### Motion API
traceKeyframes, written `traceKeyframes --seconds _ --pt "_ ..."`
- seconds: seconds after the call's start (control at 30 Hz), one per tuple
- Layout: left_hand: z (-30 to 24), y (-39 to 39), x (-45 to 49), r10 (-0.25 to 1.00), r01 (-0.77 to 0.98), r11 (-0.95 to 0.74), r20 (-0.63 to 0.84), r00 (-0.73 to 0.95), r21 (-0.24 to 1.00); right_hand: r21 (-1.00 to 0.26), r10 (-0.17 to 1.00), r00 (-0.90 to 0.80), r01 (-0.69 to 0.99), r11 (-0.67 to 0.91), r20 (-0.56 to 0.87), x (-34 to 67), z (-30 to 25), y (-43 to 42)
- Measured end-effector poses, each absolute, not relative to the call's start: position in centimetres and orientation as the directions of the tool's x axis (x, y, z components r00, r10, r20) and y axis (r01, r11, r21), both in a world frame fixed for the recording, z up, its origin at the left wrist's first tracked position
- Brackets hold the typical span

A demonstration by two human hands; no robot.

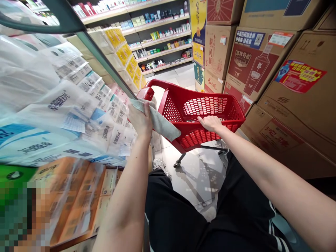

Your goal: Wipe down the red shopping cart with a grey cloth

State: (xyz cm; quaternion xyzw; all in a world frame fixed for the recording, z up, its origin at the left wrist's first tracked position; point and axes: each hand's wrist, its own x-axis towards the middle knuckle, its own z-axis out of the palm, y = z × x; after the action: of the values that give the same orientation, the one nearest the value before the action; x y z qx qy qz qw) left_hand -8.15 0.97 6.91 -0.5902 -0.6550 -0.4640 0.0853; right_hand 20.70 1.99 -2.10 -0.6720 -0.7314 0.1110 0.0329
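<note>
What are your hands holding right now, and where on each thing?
Your left hand grips a grey cloth near one end; your right hand holds the near rim of a red plastic shopping trolley.

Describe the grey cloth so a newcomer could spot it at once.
In a shop aisle, a red shopping cart stands between cardboard boxes and plastic-wrapped packs. At the cart's near left corner, the left hand grips a grey cloth, the only plain, unprinted fabric around.
</note>
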Motion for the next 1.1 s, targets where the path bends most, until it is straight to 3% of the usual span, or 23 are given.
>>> traceKeyframes --seconds 0.13,0.23,0.57,0.7,0.83,1.1 --pt "4.5 -0.6 -8.1 0.733 0.926 -0.075 0.650 -0.200 0.370 -0.205 0.993 -0.065 0.978 0.044 -0.099 20.8 -2.2 2.2" --pt "4.2 -0.9 -8.2 0.714 0.941 -0.054 0.671 -0.198 0.335 -0.201 0.993 -0.062 0.979 0.041 -0.101 20.7 -2.1 2.1" --pt "8.8 1.9 -7.5 0.556 0.814 -0.236 0.761 -0.334 0.530 -0.181 0.993 -0.089 0.981 0.074 -0.078 20.7 -2.4 2.3" --pt "6.9 1.8 -7.1 0.629 0.827 -0.216 0.722 -0.289 0.520 -0.175 0.991 -0.100 0.981 0.084 -0.085 20.8 -2.3 2.4" --pt "4.2 0.9 -8.2 0.724 0.903 -0.117 0.658 -0.207 0.413 -0.170 0.992 -0.101 0.982 0.086 -0.080 20.8 -2.2 2.4" --pt "3.6 0.1 -7.0 0.739 0.914 -0.094 0.643 -0.202 0.394 -0.105 0.996 -0.078 0.992 0.072 -0.050 20.8 -1.7 2.5"
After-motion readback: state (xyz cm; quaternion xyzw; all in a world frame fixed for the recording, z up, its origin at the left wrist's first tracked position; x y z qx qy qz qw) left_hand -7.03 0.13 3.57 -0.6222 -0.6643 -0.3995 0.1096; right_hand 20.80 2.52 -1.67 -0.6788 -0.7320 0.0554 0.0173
